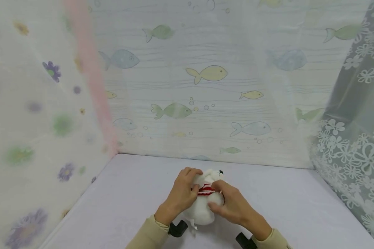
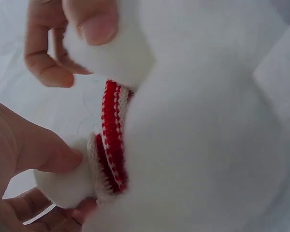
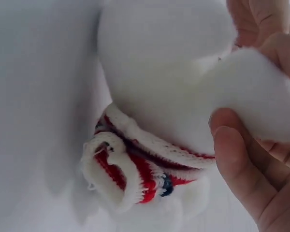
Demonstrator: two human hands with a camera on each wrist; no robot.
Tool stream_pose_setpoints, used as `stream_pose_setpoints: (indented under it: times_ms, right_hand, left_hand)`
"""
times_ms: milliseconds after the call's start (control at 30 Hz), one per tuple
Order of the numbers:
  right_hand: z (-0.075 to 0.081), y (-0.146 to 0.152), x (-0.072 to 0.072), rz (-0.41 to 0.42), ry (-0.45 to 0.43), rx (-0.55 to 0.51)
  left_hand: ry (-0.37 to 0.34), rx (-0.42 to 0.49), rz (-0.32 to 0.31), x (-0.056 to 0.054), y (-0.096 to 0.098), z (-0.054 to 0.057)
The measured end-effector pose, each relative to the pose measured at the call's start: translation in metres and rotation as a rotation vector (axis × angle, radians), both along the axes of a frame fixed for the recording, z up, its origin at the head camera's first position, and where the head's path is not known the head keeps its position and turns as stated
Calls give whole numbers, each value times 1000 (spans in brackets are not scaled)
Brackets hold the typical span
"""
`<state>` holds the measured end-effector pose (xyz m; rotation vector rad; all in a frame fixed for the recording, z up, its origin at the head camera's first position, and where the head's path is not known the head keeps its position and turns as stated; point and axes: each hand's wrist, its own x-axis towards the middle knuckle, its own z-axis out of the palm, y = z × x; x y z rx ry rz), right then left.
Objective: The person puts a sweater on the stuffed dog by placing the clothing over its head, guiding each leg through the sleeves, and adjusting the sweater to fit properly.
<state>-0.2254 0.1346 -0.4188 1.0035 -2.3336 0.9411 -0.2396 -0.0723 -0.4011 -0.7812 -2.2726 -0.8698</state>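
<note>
A white plush dog with a black nose wears a red and white knitted sweater around its upper body. My left hand grips a white paw that sticks out of a sweater sleeve. Round another white, rounded limb of the toy, the thumb and fingers of my right hand are curled. Another sleeve hangs with its opening showing, and no paw is seen in it. The toy's face is mostly turned away.
The toy is on a white tabletop. Behind stands a fish-print curtain, with a flowered curtain at left and a lacy one at right. Dark wrist cameras sit by the sleeves.
</note>
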Motion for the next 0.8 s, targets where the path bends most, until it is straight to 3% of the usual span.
stream_pose_setpoints:
  times_ms: [100,200,300,500,700,800]
  right_hand:
    - [5,4,-2,-2,61,-42]
    - [8,10,-5,-49,112,-64]
    - [10,14,-7,-87,115,-66]
    - [9,12,-9,-108,-3,-63]
    - [4,9,-10,-81,84,-101]
    - [2,9,-10,-27,66,-123]
  left_hand:
    - [-26,23,9,0,1,-1]
    - [-97,32,18,2,2,-1]
    - [-139,4,25,3,2,-3]
    - [-65,-46,25,2,3,-3]
    - [-68,-76,-54,4,6,-1]
    - [-68,-86,-96,5,9,-1]
